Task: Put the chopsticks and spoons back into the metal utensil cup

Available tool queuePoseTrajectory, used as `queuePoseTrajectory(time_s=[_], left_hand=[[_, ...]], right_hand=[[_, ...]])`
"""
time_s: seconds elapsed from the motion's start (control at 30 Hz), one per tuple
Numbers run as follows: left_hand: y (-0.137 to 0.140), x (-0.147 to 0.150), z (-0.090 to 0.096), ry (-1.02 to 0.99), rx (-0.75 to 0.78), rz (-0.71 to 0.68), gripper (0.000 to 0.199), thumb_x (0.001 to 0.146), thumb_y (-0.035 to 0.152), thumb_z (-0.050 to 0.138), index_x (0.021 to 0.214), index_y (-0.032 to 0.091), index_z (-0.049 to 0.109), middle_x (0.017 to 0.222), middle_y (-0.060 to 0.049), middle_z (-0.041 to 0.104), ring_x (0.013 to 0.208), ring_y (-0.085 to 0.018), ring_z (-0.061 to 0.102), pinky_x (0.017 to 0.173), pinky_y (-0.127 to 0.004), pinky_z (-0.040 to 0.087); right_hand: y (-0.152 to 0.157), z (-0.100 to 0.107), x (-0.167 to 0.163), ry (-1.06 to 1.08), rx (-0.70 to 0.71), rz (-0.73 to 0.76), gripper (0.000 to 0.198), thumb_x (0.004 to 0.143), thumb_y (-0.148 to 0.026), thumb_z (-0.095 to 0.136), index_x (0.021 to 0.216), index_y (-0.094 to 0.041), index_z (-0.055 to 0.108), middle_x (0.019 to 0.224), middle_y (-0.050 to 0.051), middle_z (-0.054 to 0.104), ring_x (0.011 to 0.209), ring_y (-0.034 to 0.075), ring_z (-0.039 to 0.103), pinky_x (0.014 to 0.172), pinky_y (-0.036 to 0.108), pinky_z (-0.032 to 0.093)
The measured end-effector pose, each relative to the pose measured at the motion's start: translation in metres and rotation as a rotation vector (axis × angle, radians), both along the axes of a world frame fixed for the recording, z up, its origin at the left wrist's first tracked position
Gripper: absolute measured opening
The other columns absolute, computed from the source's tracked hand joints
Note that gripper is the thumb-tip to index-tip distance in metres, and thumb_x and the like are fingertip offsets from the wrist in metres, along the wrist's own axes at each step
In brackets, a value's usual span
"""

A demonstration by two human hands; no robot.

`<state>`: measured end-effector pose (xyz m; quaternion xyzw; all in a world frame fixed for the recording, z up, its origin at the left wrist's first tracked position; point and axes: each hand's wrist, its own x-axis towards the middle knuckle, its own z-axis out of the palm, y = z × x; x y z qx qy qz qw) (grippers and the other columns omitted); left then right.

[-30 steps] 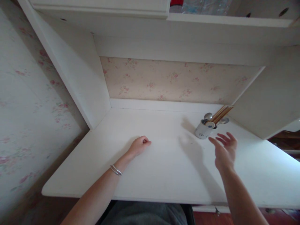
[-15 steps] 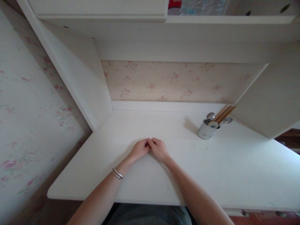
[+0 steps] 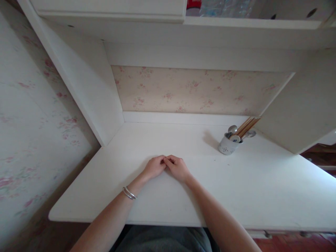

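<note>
My left hand [image 3: 154, 167] and my right hand [image 3: 179, 168] rest together on the white desk [image 3: 162, 206]. Their fingers are curled and meet at the tips, with both thumbs close to each other. No object shows in either hand, though the fingers' undersides are hidden. Two silver bangles [image 3: 129, 193] circle my left wrist. Nearest to my right hand, further back on the desk, stands a white perforated utensil holder [image 3: 226, 145]. Brown chopsticks [image 3: 246, 127] lean out of it to the right, along with a metal spoon [image 3: 232, 129] and a second spoon [image 3: 251, 133].
A white side panel [image 3: 84, 91] bounds the desk at left and another panel [image 3: 301, 101] at right. Overhead runs a shelf [image 3: 204, 33] holding clear plastic bottles [image 3: 223, 7], one with a red label [image 3: 193, 5]. Floral wallpaper [image 3: 183, 91] covers the back wall.
My hands stay together in nearly the same place, with a slight shift of the fingers. The whole view has moved a little, so the desk and holder appear slightly further left.
</note>
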<state>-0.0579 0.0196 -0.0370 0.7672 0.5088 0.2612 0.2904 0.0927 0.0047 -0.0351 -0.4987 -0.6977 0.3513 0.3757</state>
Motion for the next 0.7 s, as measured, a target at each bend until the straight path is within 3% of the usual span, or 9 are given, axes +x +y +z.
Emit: queuePoseTrajectory(time_s=[0.7], left_hand=[[-0.0014, 0.0019, 0.0041, -0.03, -0.05, 0.048, 0.026, 0.078, 0.018, 0.05, 0.093, 0.021, 0.071, 0.093, -0.004, 0.074, 0.088, -0.02, 0.065, 0.08, -0.027, 0.048]], right_hand=[[-0.0016, 0.0054, 0.0009, -0.016, -0.018, 0.007, 0.031, 0.092, -0.038, 0.047, 0.085, -0.02, 0.071, 0.071, 0.0, 0.066, 0.065, 0.014, 0.057, 0.061, 0.023, 0.04]])
